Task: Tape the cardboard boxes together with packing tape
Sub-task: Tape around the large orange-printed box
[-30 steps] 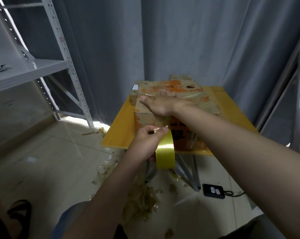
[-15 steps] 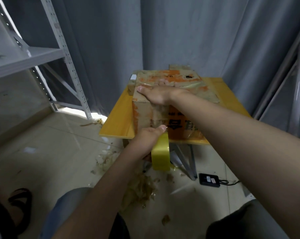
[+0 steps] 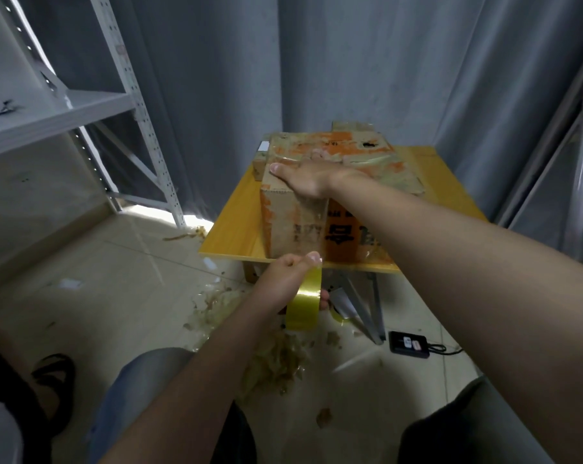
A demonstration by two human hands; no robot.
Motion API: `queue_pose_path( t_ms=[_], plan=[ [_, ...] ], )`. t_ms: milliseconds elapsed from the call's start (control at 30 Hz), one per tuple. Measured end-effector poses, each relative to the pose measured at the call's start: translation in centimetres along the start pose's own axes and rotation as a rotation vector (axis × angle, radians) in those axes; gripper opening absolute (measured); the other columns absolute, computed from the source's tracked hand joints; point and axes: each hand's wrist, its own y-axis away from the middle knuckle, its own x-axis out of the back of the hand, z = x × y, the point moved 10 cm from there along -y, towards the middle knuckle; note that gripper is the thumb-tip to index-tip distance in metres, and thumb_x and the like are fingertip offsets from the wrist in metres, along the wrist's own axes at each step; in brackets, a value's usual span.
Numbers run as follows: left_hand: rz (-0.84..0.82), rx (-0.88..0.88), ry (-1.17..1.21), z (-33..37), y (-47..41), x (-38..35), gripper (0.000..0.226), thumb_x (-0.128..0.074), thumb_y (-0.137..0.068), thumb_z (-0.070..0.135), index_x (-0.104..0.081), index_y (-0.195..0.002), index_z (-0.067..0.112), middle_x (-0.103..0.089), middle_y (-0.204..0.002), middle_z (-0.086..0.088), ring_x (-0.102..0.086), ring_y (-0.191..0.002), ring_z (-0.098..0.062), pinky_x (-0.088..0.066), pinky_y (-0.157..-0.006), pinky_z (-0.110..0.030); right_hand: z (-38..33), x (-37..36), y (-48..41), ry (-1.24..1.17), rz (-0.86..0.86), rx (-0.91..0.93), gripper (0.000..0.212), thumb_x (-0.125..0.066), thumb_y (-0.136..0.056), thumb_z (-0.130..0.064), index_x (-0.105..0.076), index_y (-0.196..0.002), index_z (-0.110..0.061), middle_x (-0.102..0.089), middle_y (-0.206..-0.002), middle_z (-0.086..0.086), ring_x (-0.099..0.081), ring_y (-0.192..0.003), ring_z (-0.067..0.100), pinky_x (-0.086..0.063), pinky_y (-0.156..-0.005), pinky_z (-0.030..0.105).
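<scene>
On box (image 3: 291, 226), right hand (image 3: 308, 177) flat; left hand (image 3: 283, 283) grips tape roll (image 3: 305, 306).

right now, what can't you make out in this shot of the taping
Head view:
The rear box, mostly hidden behind the front box; their seam is unseen.
Print on the front box, blurred and partly covered by the right forearm.
The tape roll, its core hidden by the left hand.
Box top under the right hand, covered.
Labels on the black device on the floor, too small.
</scene>
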Motion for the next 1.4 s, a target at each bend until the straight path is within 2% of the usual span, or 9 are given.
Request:
queue_pose_path(
  t_ms=[100,333,467,567,733,933,1033,1233,1400],
  plan=[
    [0.005,0.038,0.024,-0.7,-0.1,-0.4,0.024,-0.061,-0.101,0.052,-0.060,-0.108,0.029,-0.079,-0.076,-0.005,-0.078,-0.067,-0.023,-0.058,-0.051,-0.028,0.0,-0.1,-0.2,-0.016,0.001,-0.002,0.091,-0.012,-0.092,-0.084,-0.023,-0.165,-0.030,0.001,-0.174,0.009,0.010,-0.160,0.029,0.009,-0.123,0.061],
    [0.042,-0.206,0.016,-0.7,0.4,-0.6,0.023,-0.057,-0.099,0.052,-0.057,-0.114,0.034,-0.078,-0.083,-0.018,-0.077,-0.069,-0.037,-0.059,-0.054,-0.032,0.1,-0.2,-0.6,0.006,0.019,0.002,0.092,-0.012,-0.093,-0.083,-0.029,-0.164,-0.027,-0.002,-0.174,0.009,0.008,-0.160,0.029,0.011,-0.122,0.062],
    [0.008,-0.047,-0.071,-2.0,0.1,-0.5,0.037,-0.056,-0.092,0.066,-0.069,-0.106,0.034,-0.078,-0.079,-0.016,-0.078,-0.071,-0.031,-0.061,-0.067,-0.037,0.0,-0.2,-0.6,-0.014,0.021,0.010,0.090,-0.012,-0.092,-0.084,-0.031,-0.163,-0.030,-0.005,-0.174,0.008,0.004,-0.160,0.032,0.010,-0.124,0.063],
    [-0.048,0.117,-0.135,-3.4,0.1,-0.4,0.052,-0.057,-0.091,0.073,-0.084,-0.075,0.032,-0.080,-0.080,-0.003,-0.079,-0.072,-0.018,-0.061,-0.060,-0.030,-0.1,-0.2,-0.5,-0.013,0.021,0.012,0.090,-0.013,-0.093,-0.083,-0.034,-0.162,-0.030,-0.006,-0.174,0.008,0.006,-0.160,0.030,0.009,-0.123,0.063],
    [0.193,-0.140,-0.180,-2.9,-0.1,0.9,0.026,-0.062,-0.096,0.058,-0.061,-0.104,0.033,-0.077,-0.083,0.007,-0.076,-0.070,-0.013,-0.060,-0.061,-0.032,0.0,0.2,-0.4,-0.051,0.046,0.006,0.092,-0.016,-0.094,-0.083,-0.035,-0.161,-0.023,-0.006,-0.174,0.009,0.002,-0.161,0.032,0.005,-0.123,0.062],
    [0.200,0.088,-0.367,-4.2,0.8,1.0,0.056,-0.058,-0.094,0.068,-0.069,-0.110,0.015,-0.070,-0.106,-0.007,-0.068,-0.098,-0.028,-0.056,-0.092,-0.044,-0.4,0.2,0.1,-0.093,0.037,0.032,0.087,-0.019,-0.096,-0.080,-0.048,-0.155,-0.022,-0.012,-0.173,0.009,-0.007,-0.159,0.036,-0.001,-0.124,0.060],
    [0.085,0.222,-0.273,-5.1,1.3,0.3,0.067,-0.059,-0.091,0.072,-0.065,-0.117,0.011,-0.068,-0.103,-0.008,-0.070,-0.092,-0.027,-0.060,-0.073,-0.036,-0.1,0.3,-0.1,-0.081,0.062,0.009,0.087,-0.022,-0.096,-0.079,-0.058,-0.146,-0.018,-0.016,-0.173,0.011,-0.008,-0.160,0.034,0.000,-0.123,0.062],
    [0.088,0.059,-0.364,-4.3,-0.3,0.2,0.051,-0.052,-0.098,0.068,-0.072,-0.103,0.021,-0.069,-0.100,-0.002,-0.067,-0.082,-0.012,-0.049,-0.049,-0.017,0.4,5.3,3.7,-0.460,0.637,0.231,0.039,-0.051,-0.101,-0.040,-0.068,-0.131,-0.022,-0.070,-0.128,-0.004,-0.057,-0.128,0.023,-0.045,-0.108,0.037],
    [0.095,0.070,-0.329,-5.2,-1.1,0.4,0.052,-0.054,-0.093,0.074,-0.060,-0.125,0.033,-0.064,-0.110,0.001,-0.067,-0.092,-0.020,-0.054,-0.066,-0.031,3.3,6.2,10.8,-0.742,1.039,0.456,0.019,-0.051,-0.094,-0.011,-0.070,-0.093,-0.014,-0.059,-0.084,-0.022,-0.059,-0.090,0.013,-0.047,-0.075,0.028]
  ],
)
